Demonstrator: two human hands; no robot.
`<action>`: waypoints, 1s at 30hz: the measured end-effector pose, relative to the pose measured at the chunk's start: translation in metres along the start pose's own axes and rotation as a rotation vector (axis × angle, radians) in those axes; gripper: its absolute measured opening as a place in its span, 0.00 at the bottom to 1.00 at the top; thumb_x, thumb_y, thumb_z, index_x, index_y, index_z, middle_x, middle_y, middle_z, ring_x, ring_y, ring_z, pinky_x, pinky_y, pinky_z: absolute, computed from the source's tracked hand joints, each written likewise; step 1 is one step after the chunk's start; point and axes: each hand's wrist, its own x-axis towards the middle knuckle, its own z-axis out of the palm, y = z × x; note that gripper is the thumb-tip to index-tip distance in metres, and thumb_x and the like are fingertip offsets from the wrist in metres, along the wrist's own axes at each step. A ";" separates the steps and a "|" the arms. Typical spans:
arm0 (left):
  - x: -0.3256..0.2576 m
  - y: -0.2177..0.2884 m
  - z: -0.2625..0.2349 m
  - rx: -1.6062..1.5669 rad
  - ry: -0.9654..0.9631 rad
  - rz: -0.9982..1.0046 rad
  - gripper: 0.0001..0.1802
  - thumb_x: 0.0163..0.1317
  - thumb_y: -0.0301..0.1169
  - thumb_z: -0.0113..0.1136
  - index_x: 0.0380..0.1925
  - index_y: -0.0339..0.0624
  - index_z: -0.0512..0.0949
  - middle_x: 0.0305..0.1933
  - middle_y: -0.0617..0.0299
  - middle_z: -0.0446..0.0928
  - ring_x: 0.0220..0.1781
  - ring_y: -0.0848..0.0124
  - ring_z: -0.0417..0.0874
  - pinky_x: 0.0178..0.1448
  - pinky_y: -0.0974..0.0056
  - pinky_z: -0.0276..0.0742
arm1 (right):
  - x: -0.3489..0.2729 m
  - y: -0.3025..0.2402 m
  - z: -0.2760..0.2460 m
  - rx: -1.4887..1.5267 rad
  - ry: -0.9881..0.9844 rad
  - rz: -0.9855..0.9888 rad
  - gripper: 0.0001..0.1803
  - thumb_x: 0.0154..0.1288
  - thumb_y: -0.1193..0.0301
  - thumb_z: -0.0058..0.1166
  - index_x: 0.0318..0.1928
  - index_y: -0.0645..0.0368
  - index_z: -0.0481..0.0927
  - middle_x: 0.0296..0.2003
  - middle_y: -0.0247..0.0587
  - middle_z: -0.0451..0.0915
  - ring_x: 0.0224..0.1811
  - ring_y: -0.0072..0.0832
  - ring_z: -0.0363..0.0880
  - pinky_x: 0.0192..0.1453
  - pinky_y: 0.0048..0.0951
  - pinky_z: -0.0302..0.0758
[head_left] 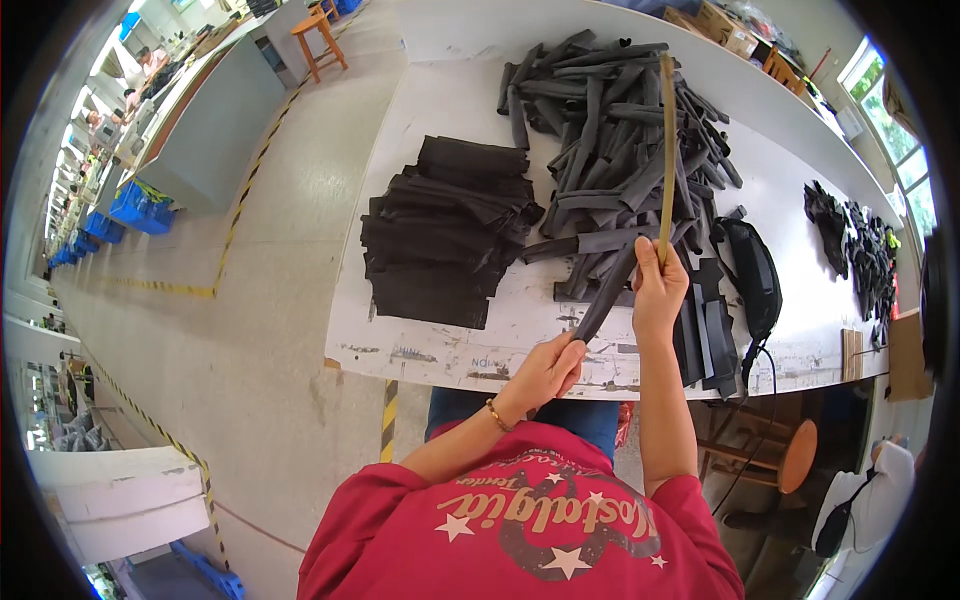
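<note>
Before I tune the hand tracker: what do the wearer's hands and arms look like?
Left hand and right hand: both bare, no gloves. The left wrist has a thin brown-and-gold bracelet; none shows on the right. Forearms uncovered, no cables or markers visible on them. Short red sleeves, plain, ending around the elbows.

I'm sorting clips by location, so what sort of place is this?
Likely a factory workshop: rolled dark pieces heaped on a white worktable, a blue crate beside a long bench, and yellow-black striped tape on the floor.
</note>
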 end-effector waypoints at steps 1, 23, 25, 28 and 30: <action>-0.002 -0.001 -0.001 -0.003 0.007 -0.001 0.17 0.71 0.35 0.41 0.23 0.40 0.67 0.12 0.69 0.63 0.11 0.81 0.61 0.16 0.73 0.56 | 0.003 0.001 0.001 0.000 -0.007 0.004 0.13 0.67 0.66 0.54 0.26 0.57 0.73 0.17 0.21 0.63 0.16 0.09 0.56 0.18 0.15 0.50; 0.018 0.034 -0.167 1.312 0.676 0.693 0.10 0.43 0.24 0.67 0.27 0.44 0.77 0.31 0.63 0.72 0.36 0.61 0.72 0.42 0.61 0.70 | -0.031 0.030 -0.082 -0.523 -0.575 0.014 0.08 0.68 0.72 0.49 0.43 0.62 0.77 0.23 0.31 0.71 0.24 0.18 0.64 0.28 0.23 0.64; 0.020 0.036 -0.169 1.319 0.641 0.693 0.09 0.43 0.24 0.68 0.26 0.44 0.78 0.30 0.63 0.72 0.36 0.61 0.72 0.41 0.61 0.70 | -0.036 0.027 -0.087 -0.545 -0.629 -0.010 0.08 0.67 0.73 0.50 0.43 0.64 0.77 0.24 0.34 0.74 0.24 0.21 0.67 0.30 0.25 0.66; 0.015 0.041 -0.163 1.309 0.565 0.692 0.08 0.43 0.24 0.68 0.26 0.44 0.79 0.30 0.63 0.71 0.36 0.62 0.71 0.40 0.62 0.70 | -0.041 0.023 -0.090 -0.574 -0.703 -0.064 0.08 0.64 0.73 0.53 0.41 0.65 0.79 0.25 0.45 0.76 0.24 0.28 0.71 0.31 0.27 0.68; 0.009 0.046 -0.158 1.284 0.557 0.765 0.07 0.43 0.23 0.68 0.25 0.44 0.81 0.29 0.64 0.71 0.36 0.63 0.71 0.40 0.63 0.70 | -0.041 0.017 -0.090 -0.589 -0.713 -0.062 0.08 0.63 0.73 0.53 0.41 0.65 0.79 0.25 0.46 0.77 0.24 0.29 0.71 0.31 0.27 0.68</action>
